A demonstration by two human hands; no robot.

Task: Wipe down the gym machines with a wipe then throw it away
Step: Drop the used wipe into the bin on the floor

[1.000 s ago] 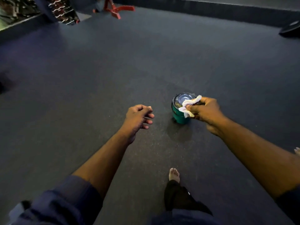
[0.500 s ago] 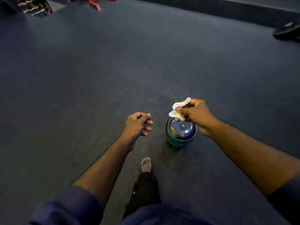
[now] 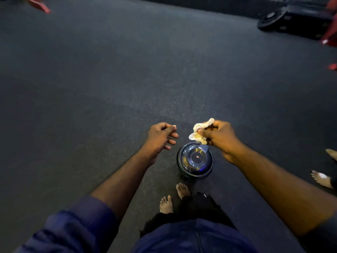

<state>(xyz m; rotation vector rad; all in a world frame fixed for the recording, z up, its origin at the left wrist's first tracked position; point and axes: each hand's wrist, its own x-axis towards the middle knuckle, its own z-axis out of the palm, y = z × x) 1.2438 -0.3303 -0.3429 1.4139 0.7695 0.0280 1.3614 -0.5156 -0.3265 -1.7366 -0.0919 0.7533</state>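
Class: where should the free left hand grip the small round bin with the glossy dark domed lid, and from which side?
Probably its outer rim, from the left. The domed lid of the small round bin is smooth and sloping; the left hand hovers just left of it, while the right hand holds the crumpled white wipe over its far edge.

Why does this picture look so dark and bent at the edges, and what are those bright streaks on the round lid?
Head view: the gym is dim, with warm light on the right hand and its wipe; the streaks on the bin lid are reflected glare; the wide lens stretches the edges; the red frame top left is blurred.
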